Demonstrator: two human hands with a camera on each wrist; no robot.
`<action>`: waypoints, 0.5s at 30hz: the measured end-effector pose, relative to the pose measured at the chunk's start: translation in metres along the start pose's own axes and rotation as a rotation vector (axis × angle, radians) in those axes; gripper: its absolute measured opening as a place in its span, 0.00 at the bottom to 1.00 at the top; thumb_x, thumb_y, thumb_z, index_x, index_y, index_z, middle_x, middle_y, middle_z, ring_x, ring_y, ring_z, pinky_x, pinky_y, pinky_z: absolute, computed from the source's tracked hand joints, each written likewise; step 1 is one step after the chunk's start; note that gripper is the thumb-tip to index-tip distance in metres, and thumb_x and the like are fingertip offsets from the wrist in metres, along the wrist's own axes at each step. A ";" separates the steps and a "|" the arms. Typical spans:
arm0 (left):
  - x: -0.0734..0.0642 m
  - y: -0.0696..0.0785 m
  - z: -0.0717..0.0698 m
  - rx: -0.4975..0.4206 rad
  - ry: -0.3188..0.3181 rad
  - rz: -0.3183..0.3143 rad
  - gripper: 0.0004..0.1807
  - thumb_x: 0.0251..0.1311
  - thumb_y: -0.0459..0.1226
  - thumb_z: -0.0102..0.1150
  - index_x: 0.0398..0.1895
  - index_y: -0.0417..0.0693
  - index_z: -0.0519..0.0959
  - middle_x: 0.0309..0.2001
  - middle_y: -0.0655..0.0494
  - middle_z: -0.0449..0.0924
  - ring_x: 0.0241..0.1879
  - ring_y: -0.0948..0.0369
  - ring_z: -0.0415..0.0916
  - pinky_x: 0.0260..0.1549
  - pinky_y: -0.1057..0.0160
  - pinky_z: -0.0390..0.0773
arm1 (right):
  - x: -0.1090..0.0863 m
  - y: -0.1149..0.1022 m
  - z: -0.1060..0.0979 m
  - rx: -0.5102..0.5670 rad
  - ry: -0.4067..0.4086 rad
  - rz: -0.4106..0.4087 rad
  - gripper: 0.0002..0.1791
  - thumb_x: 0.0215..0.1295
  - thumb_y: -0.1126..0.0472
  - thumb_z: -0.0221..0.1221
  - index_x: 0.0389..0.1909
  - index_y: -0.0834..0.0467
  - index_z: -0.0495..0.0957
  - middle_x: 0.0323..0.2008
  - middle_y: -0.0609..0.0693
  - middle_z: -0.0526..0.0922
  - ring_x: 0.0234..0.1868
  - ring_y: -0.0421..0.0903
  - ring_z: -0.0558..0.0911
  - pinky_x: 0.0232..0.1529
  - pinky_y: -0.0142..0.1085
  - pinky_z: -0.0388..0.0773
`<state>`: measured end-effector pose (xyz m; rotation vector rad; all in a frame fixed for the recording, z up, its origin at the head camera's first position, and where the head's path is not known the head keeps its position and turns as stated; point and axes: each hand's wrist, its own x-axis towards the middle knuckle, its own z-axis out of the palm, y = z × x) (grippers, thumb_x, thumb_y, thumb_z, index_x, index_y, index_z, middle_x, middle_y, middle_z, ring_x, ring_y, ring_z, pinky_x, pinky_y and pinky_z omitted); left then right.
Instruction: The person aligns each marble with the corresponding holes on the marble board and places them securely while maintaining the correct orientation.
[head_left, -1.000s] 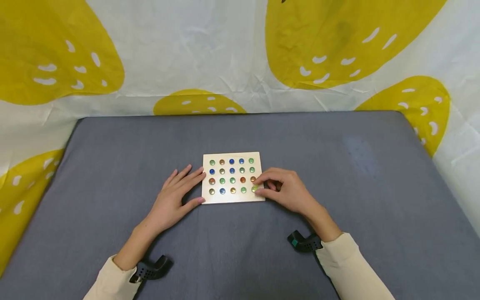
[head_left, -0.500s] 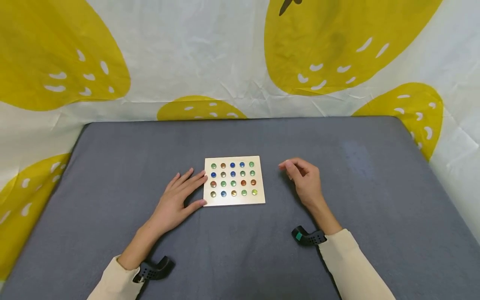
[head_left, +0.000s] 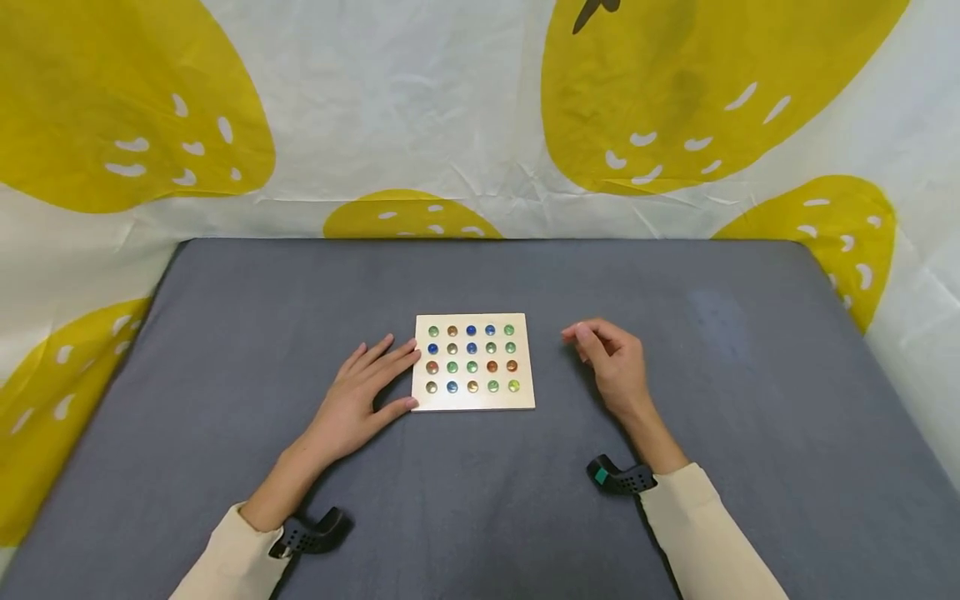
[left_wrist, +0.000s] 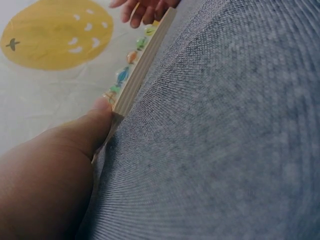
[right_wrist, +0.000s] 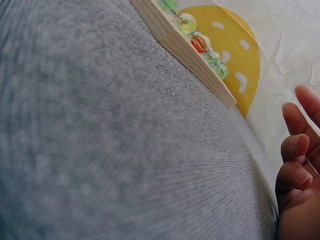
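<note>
A pale wooden board (head_left: 474, 402) lies flat on the grey cloth, set with rows of glass marbles in blue, green, orange and yellow. My left hand (head_left: 356, 407) is spread at its left side, fingertips and thumb touching the edge. In the left wrist view, the thumb (left_wrist: 95, 122) meets the corner of the board's layered side (left_wrist: 145, 65). To the right of the board, apart from it, my right hand (head_left: 618, 367) hangs with loosely bent fingers and nothing visible in them. A yellow marble (right_wrist: 186, 23) and an orange-red one (right_wrist: 200, 43) stand above the board's rim in the right wrist view.
The grey cloth-covered table (head_left: 480, 508) reaches back to a white curtain (head_left: 405, 100) printed with large yellow fruit shapes. Black wrist-worn devices (head_left: 318, 531) jut out beside the cream sleeves (head_left: 232, 557).
My right hand has left the yellow-green marble at the board's lower right corner and moved off to the right. My left hand stays at the board's edge. The head view has shifted slightly.
</note>
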<state>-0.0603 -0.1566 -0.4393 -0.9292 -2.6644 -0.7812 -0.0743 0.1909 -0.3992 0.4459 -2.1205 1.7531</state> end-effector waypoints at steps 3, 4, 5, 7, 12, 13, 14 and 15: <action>0.000 0.000 -0.001 0.001 0.004 0.001 0.35 0.59 0.48 0.64 0.69 0.50 0.67 0.69 0.54 0.63 0.71 0.49 0.51 0.66 0.42 0.44 | 0.001 0.000 0.000 -0.007 -0.012 0.016 0.12 0.69 0.71 0.51 0.33 0.75 0.80 0.26 0.73 0.76 0.22 0.53 0.68 0.25 0.29 0.69; 0.000 -0.001 -0.002 0.003 0.004 0.000 0.35 0.59 0.48 0.64 0.69 0.51 0.67 0.69 0.55 0.63 0.71 0.49 0.51 0.66 0.42 0.44 | 0.001 -0.001 0.000 0.001 -0.012 0.024 0.12 0.70 0.71 0.50 0.33 0.75 0.80 0.27 0.73 0.76 0.22 0.54 0.68 0.25 0.29 0.69; 0.000 -0.001 -0.002 0.003 0.005 0.001 0.35 0.59 0.48 0.64 0.69 0.51 0.67 0.69 0.55 0.63 0.71 0.49 0.51 0.66 0.42 0.44 | 0.002 -0.002 0.000 0.009 -0.008 0.034 0.13 0.70 0.70 0.50 0.33 0.76 0.80 0.27 0.73 0.76 0.22 0.54 0.68 0.24 0.29 0.69; 0.000 0.000 -0.003 0.003 0.006 0.001 0.35 0.59 0.48 0.63 0.70 0.51 0.66 0.70 0.55 0.62 0.71 0.49 0.51 0.66 0.42 0.44 | 0.003 -0.004 0.000 0.020 -0.001 0.056 0.14 0.71 0.70 0.50 0.33 0.76 0.79 0.28 0.72 0.77 0.23 0.54 0.69 0.23 0.29 0.68; 0.001 0.003 -0.004 -0.016 0.012 0.001 0.35 0.58 0.47 0.65 0.69 0.50 0.67 0.69 0.54 0.63 0.71 0.49 0.51 0.66 0.42 0.44 | 0.002 -0.019 -0.002 -0.039 -0.030 0.130 0.14 0.72 0.66 0.51 0.38 0.74 0.80 0.33 0.69 0.80 0.27 0.56 0.71 0.24 0.31 0.69; 0.001 0.004 -0.004 -0.025 0.013 -0.002 0.35 0.58 0.46 0.65 0.69 0.50 0.67 0.69 0.54 0.63 0.71 0.49 0.51 0.66 0.42 0.44 | 0.002 -0.023 -0.004 -0.068 -0.050 0.143 0.13 0.72 0.66 0.51 0.40 0.73 0.80 0.35 0.68 0.80 0.29 0.56 0.72 0.26 0.32 0.69; 0.001 0.005 -0.004 -0.033 0.014 -0.006 0.35 0.58 0.46 0.65 0.69 0.50 0.67 0.69 0.54 0.63 0.71 0.49 0.52 0.66 0.42 0.45 | 0.001 -0.027 -0.006 -0.108 -0.071 0.153 0.13 0.72 0.65 0.51 0.42 0.71 0.80 0.38 0.67 0.81 0.31 0.57 0.73 0.27 0.32 0.70; 0.001 0.006 -0.004 -0.043 0.014 -0.012 0.35 0.58 0.45 0.65 0.69 0.49 0.67 0.69 0.53 0.63 0.71 0.49 0.52 0.66 0.42 0.45 | 0.001 -0.032 -0.008 -0.150 -0.092 0.159 0.13 0.72 0.64 0.52 0.44 0.70 0.80 0.40 0.65 0.81 0.33 0.56 0.74 0.29 0.32 0.71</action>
